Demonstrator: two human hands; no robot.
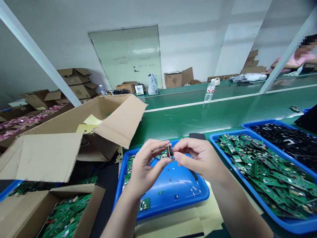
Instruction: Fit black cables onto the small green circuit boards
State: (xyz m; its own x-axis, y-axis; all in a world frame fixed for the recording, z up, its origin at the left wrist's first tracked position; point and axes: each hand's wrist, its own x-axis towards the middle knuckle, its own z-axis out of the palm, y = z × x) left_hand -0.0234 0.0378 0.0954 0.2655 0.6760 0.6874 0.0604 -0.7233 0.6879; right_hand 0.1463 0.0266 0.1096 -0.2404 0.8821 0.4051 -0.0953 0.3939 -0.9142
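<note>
My left hand [145, 165] pinches a small circuit board [168, 149] between thumb and fingers, turned almost edge-on to me. From the other side, my right hand [201, 157] closes thumb and forefinger on a small black part [171, 151] at the board's face. Whether that part is fixed to the board cannot be seen. Both hands are above a blue tray [178, 205]. Several green boards lie along its left side, a loose board [145, 204] is near the front, and small white and dark bits are scattered over its bottom.
To the right stand a blue tray heaped with green boards [257, 165] and another with black parts [279, 135]. Cardboard boxes [119, 122] crowd the left, one holding boards [69, 215]. A water bottle [209, 92] stands behind; a person in pink [292, 62] sits far right.
</note>
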